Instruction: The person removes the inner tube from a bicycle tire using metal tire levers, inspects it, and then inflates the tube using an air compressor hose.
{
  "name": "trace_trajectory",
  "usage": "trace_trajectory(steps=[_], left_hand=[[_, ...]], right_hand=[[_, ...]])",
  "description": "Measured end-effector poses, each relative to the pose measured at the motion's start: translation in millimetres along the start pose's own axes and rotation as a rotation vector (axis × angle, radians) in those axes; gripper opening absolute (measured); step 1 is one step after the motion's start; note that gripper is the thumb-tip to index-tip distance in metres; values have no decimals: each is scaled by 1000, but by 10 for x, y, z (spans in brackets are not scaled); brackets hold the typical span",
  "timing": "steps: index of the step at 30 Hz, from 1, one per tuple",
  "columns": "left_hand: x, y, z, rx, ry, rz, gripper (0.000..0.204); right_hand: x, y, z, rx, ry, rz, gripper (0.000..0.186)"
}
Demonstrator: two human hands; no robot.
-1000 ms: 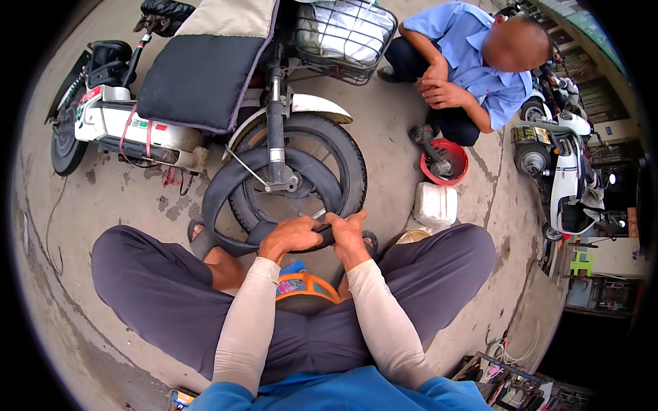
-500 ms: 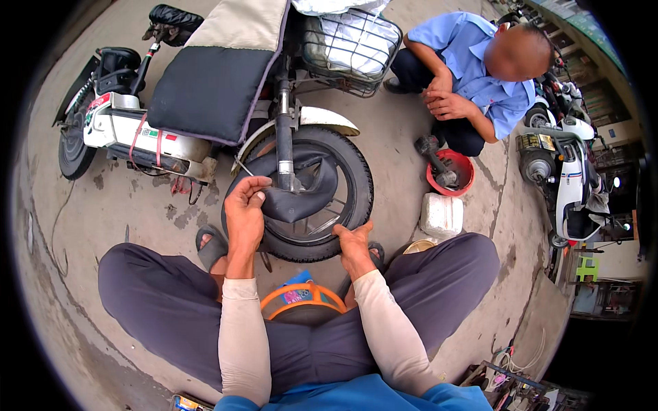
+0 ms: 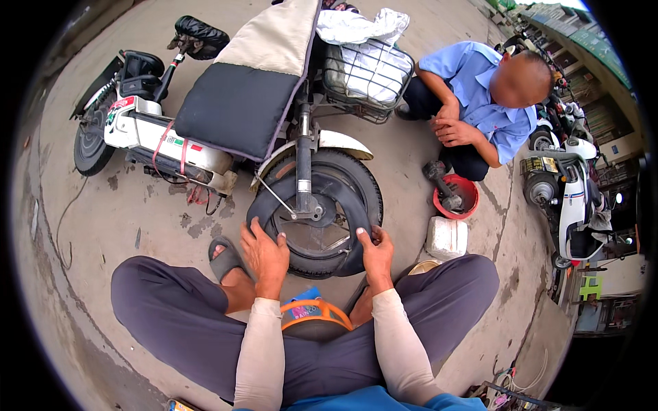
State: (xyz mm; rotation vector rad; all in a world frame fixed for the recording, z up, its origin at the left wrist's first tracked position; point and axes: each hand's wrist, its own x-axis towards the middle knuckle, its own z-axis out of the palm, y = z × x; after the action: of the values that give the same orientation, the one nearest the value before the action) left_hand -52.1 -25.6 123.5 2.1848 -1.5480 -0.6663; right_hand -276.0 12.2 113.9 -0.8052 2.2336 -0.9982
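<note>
A black inner tube [image 3: 264, 202] lies looped over the side of the scooter's front wheel [image 3: 373, 198], around the fork [image 3: 303, 171] and hub. At the tube's lower left, my left hand [image 3: 267, 253] has its fingers spread, with their tips against it. On the right, my right hand [image 3: 377, 250] grips the tube with thumb and curled fingers. Below both hands, between my legs, is an orange-framed object [image 3: 322, 312] with something blue on it.
A person in a light-blue shirt [image 3: 490, 120] squats right, hands clasped, behind a red basin [image 3: 458, 212] holding a power tool [image 3: 435, 175]. A white container [image 3: 447, 240] stands nearer me. The padded scooter cover [image 3: 226, 103] and wire basket [image 3: 370, 103] are above; parked scooters [image 3: 576, 226] line the right.
My left hand has lowered and moved outward, its fingers now spread. The tube, earlier bunched and lifted, is now spread around the hub. My right hand has moved slightly right. The whole view has shifted.
</note>
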Motion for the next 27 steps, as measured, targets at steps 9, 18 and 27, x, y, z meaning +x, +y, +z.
trace_trajectory(steps=[9,18,27], left_hand=[[182,-1204,1011,-871,50,-670,64],[352,-25,335,-709,52,-41,58],[48,-292,420,-271,20,203,64]], right_hand=[[48,-241,112,280,-74,21,40],[28,-55,-526,997,443,313,26],[-863,564,-96,817,-12,570,21]])
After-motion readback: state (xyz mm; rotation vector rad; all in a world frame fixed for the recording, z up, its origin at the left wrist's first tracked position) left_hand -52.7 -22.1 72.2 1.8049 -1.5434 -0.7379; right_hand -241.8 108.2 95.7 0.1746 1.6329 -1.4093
